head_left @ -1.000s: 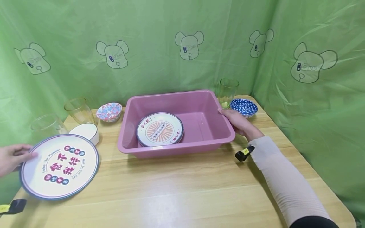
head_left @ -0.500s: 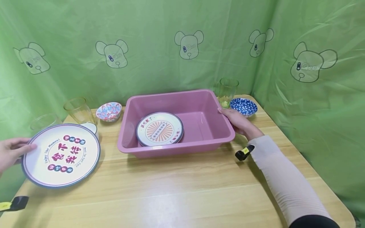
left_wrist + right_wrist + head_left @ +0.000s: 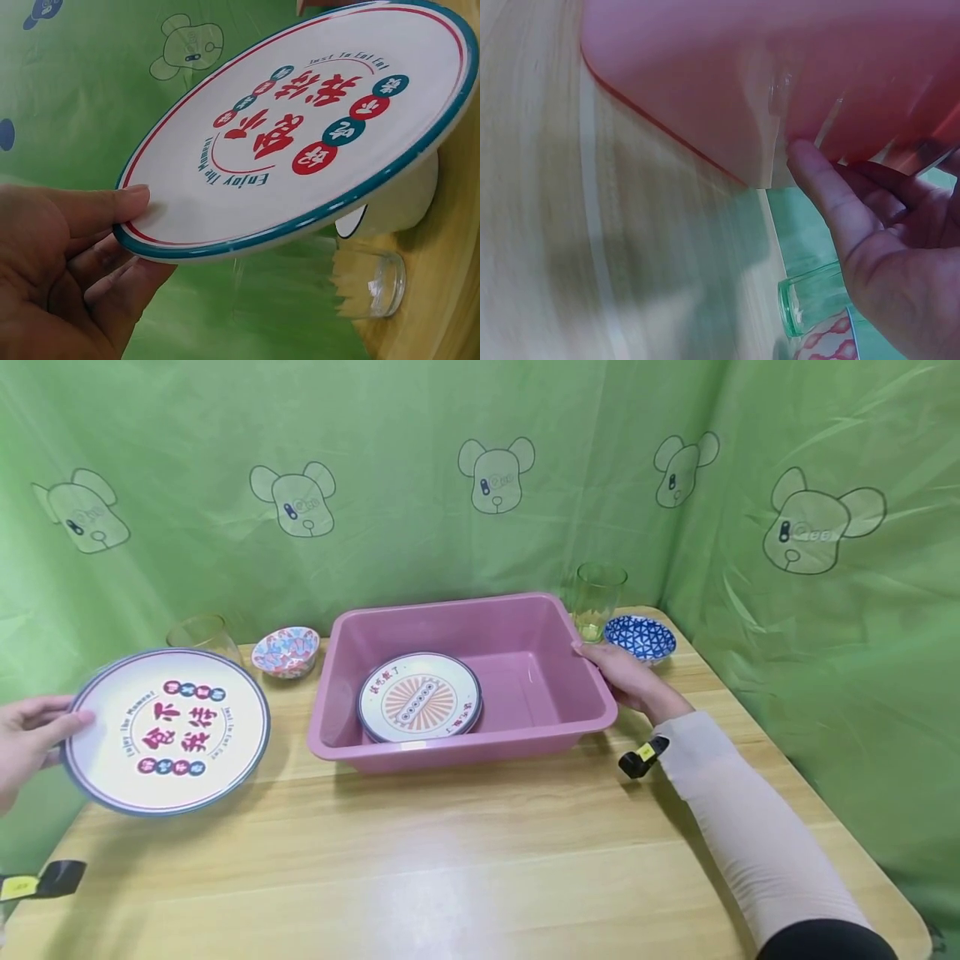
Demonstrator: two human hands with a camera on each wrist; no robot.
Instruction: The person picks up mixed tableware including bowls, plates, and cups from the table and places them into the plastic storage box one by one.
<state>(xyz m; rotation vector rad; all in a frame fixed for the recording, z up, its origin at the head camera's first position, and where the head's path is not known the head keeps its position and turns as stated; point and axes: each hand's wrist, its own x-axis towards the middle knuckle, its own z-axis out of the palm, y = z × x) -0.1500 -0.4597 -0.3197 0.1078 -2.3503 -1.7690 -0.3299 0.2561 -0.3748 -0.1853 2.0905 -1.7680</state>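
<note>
My left hand [image 3: 30, 739] pinches the edge of a large white plate [image 3: 168, 735] between thumb and fingers. The plate has a blue-green rim and red lettering, and is held above the table's left side; in the left wrist view the thumb lies on its top face. My right hand [image 3: 630, 681] grips the right side of a pink rectangular basin [image 3: 480, 753], thumb at the rim. Beneath that rim, fingers [image 3: 825, 187] show against the outer wall. Inside the basin, to the left, lies a smaller white plate [image 3: 420, 697] with a striped print, seemingly stacked on another.
A patterned pink-and-blue bowl [image 3: 287, 652] stands left of the basin. Behind the held plate are a yellowish glass [image 3: 202, 631], a clear glass [image 3: 371, 281] and a white bowl [image 3: 401, 195]. A greenish glass [image 3: 597, 602] and a blue-and-white bowl [image 3: 640, 638] stand at back right.
My left hand has lifted the large plate up and slightly to the right, and it now covers the white bowl in the head view. My right hand and the basin stay where they were.
</note>
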